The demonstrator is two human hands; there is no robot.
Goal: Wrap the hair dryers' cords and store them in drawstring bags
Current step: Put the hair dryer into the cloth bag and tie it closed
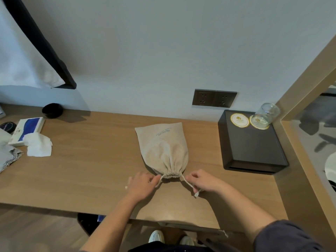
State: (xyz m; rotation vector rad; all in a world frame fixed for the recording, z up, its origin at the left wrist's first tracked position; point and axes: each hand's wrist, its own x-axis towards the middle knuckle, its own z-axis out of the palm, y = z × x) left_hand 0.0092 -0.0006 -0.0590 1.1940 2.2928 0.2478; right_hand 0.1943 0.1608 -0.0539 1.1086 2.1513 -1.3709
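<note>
We see the drawstring bag (pixel 161 151) lying mid-desk (pixel 91 170), its gathered mouth toward us. Our left hand (pixel 141 185) pinches the left cord (pixel 160 180), and our right hand (pixel 203 181) pinches the right cord (pixel 188 184), both stretched sideways. There's wide bare wood leftward up to the tissues (pixel 38 147). The black tray (pixel 252 148) sits near on the right. The desk's front edge runs under our forearms.
</note>
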